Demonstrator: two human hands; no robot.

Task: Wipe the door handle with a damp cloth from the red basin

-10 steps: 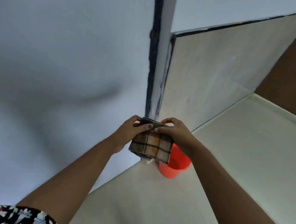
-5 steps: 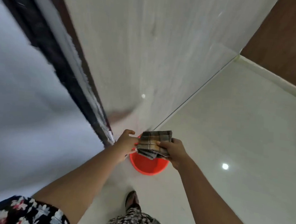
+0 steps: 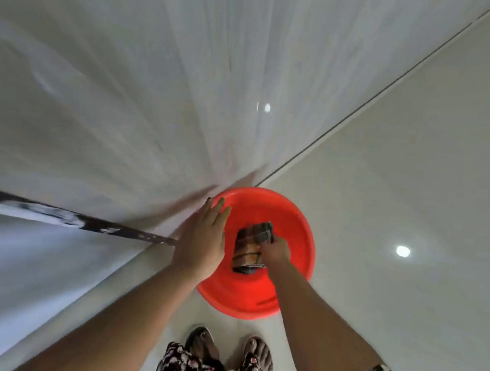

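Note:
A red basin [image 3: 288, 219] stands on the pale floor against the foot of the light door [image 3: 157, 87]. My right hand [image 3: 276, 249] is shut on a folded brown plaid cloth [image 3: 251, 247] and holds it down inside the basin. My left hand [image 3: 202, 238] hovers flat with fingers apart over the basin's left rim and holds nothing. The door handle is out of view. Whether there is water in the basin I cannot tell.
A dark door frame edge [image 3: 99, 226] runs in from the left, with a grey wall [image 3: 20, 268] below it. Pale glossy floor tiles [image 3: 403, 170] spread to the right. My sandalled feet [image 3: 230, 351] stand just behind the basin.
My view has tipped from the door down to the floor. Both hands came down; the left let go of the cloth, and the right lowered it into the basin.

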